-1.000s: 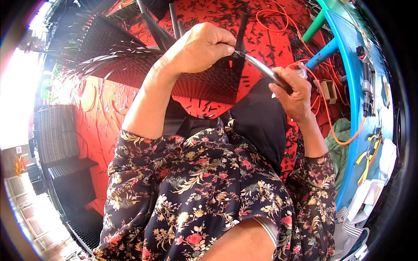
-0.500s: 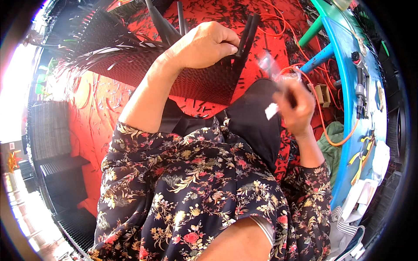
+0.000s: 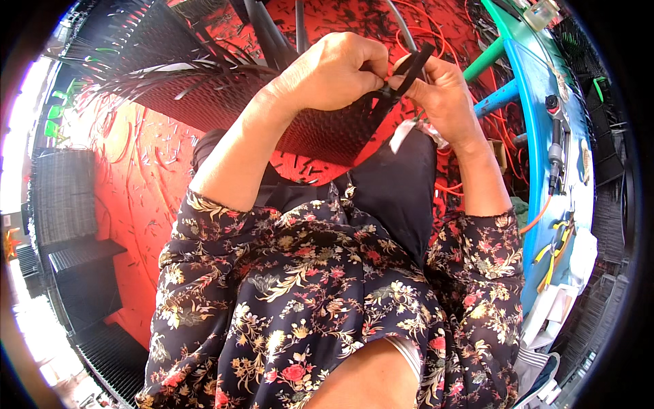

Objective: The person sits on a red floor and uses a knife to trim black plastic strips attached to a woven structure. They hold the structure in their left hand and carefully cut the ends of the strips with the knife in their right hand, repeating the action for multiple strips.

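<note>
A dark woven wicker furniture piece (image 3: 320, 133) lies in front of my knees, long loose strips (image 3: 197, 71) fanning from its left side. My left hand (image 3: 337, 71) is closed in a pinch by the black leg (image 3: 412, 71) at its right end; whatever sits between its fingertips is too small to make out. On the other side of that leg, my right hand (image 3: 446, 95) has its thumb and fingers bent inward, close to the left fingertips. Below the right palm hangs a crumpled clear plastic bag with a white part (image 3: 403, 135), seemingly kept in the curled fingers.
A blue-edged table (image 3: 535, 184) stands at right, with a dark power tool (image 3: 555, 136) and yellow-handled tool (image 3: 550, 262) on it. Black strip offcuts litter the red floor covering (image 3: 139, 198). Orange hose (image 3: 446, 187) runs near the table. Dark woven panels (image 3: 65, 198) stand at left.
My right hand has moved up and left with the plastic bag, meeting my left hand at the black leg. The left hand has shifted slightly right, still pinched.
</note>
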The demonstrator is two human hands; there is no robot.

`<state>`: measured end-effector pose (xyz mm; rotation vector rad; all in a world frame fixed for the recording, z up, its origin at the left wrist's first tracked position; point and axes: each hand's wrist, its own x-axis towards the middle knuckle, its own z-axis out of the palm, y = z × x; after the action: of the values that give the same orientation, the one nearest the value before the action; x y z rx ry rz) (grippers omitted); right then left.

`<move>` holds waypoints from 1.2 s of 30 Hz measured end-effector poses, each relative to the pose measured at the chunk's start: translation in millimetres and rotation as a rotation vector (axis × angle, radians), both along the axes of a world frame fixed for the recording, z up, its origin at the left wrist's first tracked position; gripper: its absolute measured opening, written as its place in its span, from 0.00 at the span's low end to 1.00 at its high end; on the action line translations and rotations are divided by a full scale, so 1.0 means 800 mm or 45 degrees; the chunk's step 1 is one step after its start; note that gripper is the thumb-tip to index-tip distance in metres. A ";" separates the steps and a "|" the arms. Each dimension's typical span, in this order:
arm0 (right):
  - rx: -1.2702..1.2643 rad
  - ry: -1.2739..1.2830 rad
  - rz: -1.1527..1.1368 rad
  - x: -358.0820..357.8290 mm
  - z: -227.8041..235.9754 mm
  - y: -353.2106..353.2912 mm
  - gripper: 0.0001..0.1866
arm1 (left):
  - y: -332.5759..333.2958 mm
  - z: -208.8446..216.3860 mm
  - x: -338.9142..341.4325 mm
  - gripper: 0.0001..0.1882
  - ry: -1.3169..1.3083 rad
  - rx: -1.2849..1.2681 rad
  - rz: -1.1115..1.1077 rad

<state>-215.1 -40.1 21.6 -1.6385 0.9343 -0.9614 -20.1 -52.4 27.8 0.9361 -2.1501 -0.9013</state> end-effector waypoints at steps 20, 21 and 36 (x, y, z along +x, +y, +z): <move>-1.173 0.258 -0.270 -0.011 -0.005 0.034 0.10 | 0.027 -0.005 -0.023 0.06 0.164 -0.491 0.040; -1.230 0.322 -0.247 -0.014 -0.002 0.034 0.11 | 0.027 -0.008 -0.023 0.06 0.149 -0.515 0.034; -1.198 0.292 -0.257 -0.038 0.015 0.045 0.08 | 0.031 0.016 -0.058 0.04 0.004 -0.367 0.151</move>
<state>-245.6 -3.8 33.2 -2.5075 0.8520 -1.5121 -66.3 -27.3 40.8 0.9024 -2.1254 -0.5173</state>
